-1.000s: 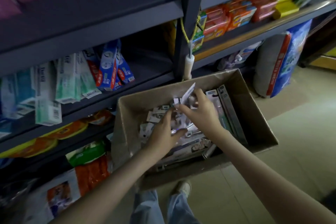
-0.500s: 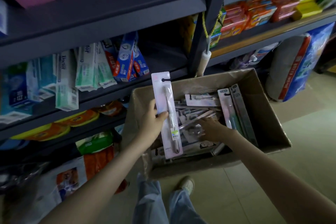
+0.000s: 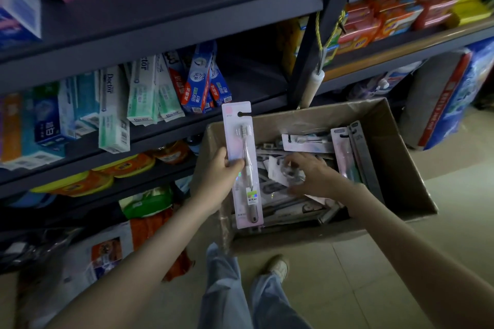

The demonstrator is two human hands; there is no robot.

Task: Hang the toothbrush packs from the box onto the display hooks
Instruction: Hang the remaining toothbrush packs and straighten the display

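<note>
My left hand point(image 3: 216, 176) grips a long pink toothbrush pack point(image 3: 242, 168) by its left edge and holds it upright over the left side of the cardboard box point(image 3: 401, 168). The pack's hang hole is at its top. My right hand point(image 3: 310, 173) is down inside the box, fingers curled around a small pack with a clear blister point(image 3: 290, 172) on the pile. Several more toothbrush packs point(image 3: 307, 139) lie loose in the box, and some stand on edge along its right side point(image 3: 347, 157). No display hooks are in view.
Dark metal shelving point(image 3: 165, 21) stands to the left and behind, with toothpaste boxes point(image 3: 144, 91) on the middle shelf and soap packs point(image 3: 385, 19) at the upper right. A shelf post point(image 3: 315, 43) rises behind the box. A big blue bag point(image 3: 454, 99) leans at the right. My feet are below on the tiled floor.
My left hand lifted the pink pack out of the box and now holds it upright. My right hand went back into the pile and closed on a small pack.
</note>
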